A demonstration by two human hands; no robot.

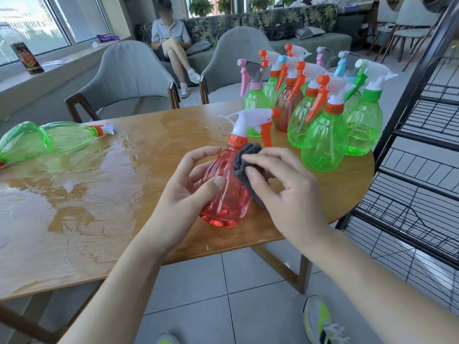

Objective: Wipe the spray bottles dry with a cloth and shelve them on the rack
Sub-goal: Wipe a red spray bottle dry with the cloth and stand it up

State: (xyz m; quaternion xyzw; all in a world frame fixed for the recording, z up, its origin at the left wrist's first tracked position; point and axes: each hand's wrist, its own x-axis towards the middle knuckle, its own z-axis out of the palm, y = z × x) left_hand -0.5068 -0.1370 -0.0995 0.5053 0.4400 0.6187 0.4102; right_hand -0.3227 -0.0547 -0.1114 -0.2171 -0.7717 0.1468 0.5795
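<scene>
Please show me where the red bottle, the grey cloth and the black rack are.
red bottle (224, 199), head view, on its clear red body.
grey cloth (244, 151), head view, on the bunched top fold.
black rack (427, 125), head view, on a wire shelf.

grey armchairs (129, 75), leaf-print sofa (285, 18), sunlit windows (32, 23), tiled floor (223, 294)

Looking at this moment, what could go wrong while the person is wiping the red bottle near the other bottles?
1. The table is wet on its left side; setting the red bottle down there would likely wet it again.
2. The left hand holds the bottle only loosely while the right hand presses the cloth on it, so it could slip.
3. The upright green bottles stand crowded close by; an elbow may topple them.
</scene>
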